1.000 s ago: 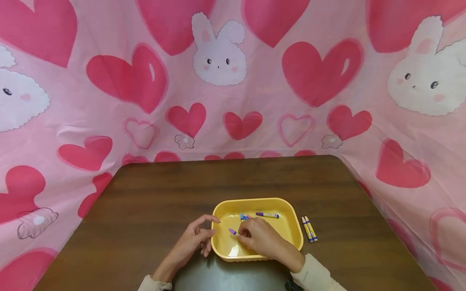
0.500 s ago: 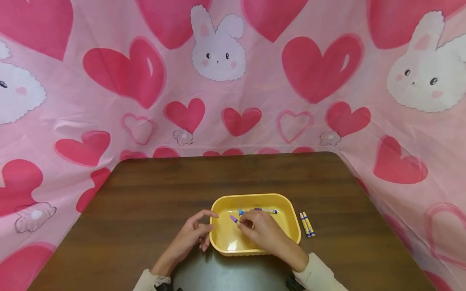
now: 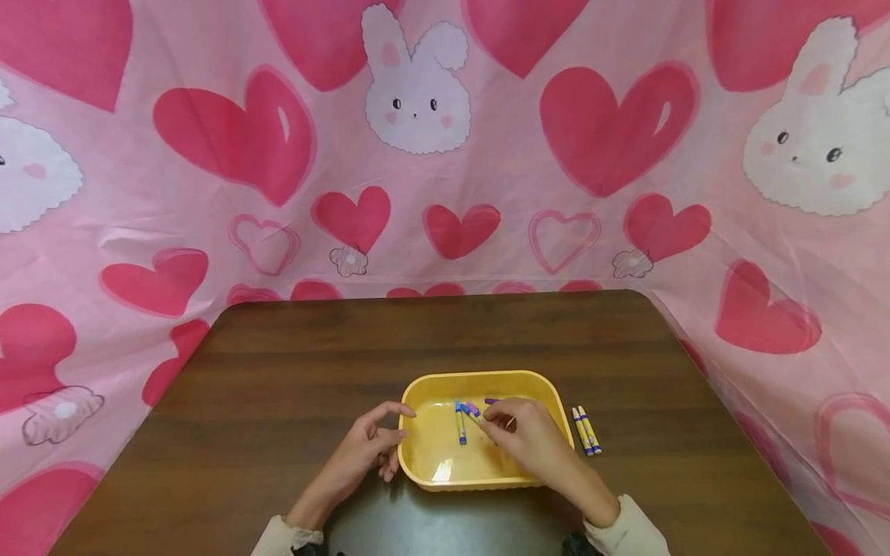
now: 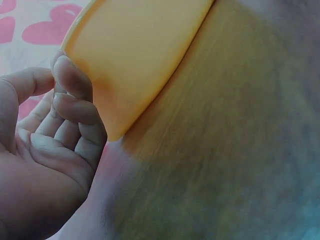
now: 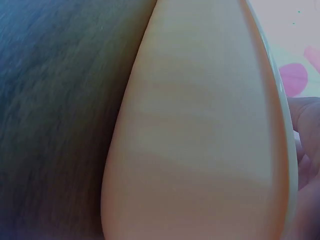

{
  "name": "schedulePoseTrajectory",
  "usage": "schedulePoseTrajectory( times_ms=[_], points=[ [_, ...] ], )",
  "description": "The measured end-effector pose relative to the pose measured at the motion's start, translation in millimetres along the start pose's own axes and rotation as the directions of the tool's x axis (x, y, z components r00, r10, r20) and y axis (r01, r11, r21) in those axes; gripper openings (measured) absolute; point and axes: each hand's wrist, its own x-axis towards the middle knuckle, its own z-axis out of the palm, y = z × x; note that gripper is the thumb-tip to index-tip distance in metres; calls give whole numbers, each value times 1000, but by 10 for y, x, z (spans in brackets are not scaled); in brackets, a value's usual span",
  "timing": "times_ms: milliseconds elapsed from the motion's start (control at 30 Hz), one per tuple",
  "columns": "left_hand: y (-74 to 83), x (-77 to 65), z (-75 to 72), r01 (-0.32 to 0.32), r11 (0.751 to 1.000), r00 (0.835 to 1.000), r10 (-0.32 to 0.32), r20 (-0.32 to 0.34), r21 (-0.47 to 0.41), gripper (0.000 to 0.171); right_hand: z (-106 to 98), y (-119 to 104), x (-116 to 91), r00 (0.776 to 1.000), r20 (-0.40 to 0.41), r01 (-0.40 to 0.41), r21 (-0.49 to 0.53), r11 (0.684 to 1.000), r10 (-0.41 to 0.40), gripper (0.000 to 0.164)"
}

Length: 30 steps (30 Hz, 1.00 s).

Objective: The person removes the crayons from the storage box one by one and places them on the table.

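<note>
A yellow plastic basket [image 3: 480, 483] holds several crayons. My left hand [image 3: 368, 444] grips its left rim, with the index finger over the edge and the thumb at the outside; the left wrist view shows this hand [image 4: 55, 130] at the basket's end. Over the basket, my right hand [image 3: 531, 440] has thumb and index finger brought together on a crayon, mostly hidden by the fingers. Beside those fingertips lie a blue crayon [image 3: 461, 425] and a pinkish-purple tip [image 3: 473, 408]. A dark purple crayon [image 3: 490, 401] runs behind the hand.
Two pale-tipped crayons [image 3: 587, 430] lie side by side on the dark wooden table [image 3: 313, 347], right of the basket. A pink cloth [image 3: 417, 177] with hearts and rabbits hangs behind the table.
My right hand has shifted right inside the basket, uncovering the blue crayon and covering most of the dark purple one. The lilac tip no longer juts out to its left. The left hand stays put.
</note>
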Motion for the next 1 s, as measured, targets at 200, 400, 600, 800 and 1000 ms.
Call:
schedulePoseTrajectory(
  times_ms=[200, 400, 600, 800, 1000],
  points=[
    [1, -7, -31, 1, 1000, 1000, -1, -18, 2, 36, -70, 6, 5, 999, -7, -42, 30, 999, 42, 5],
    [0, -5, -48, 8, 1000, 1000, -8, -16, -10, 33, -122, 61, -61, 992, -106, -65, 32, 997, 68, 6],
    [8, 6, -55, 14, 1000, 1000, -14, 1, -10, 34, -209, 140, -135, 979, -164, -112, 49, 993, 118, 9],
    [25, 9, -48, 14, 1000, 1000, -14, 0, -6, 37, -329, 197, -169, 955, -185, -211, 119, 970, 230, 8],
    [28, -9, -47, 11, 1000, 1000, -11, 5, -5, 39, -479, 224, -245, 926, -171, -286, 261, 922, 336, 12]
  ],
)
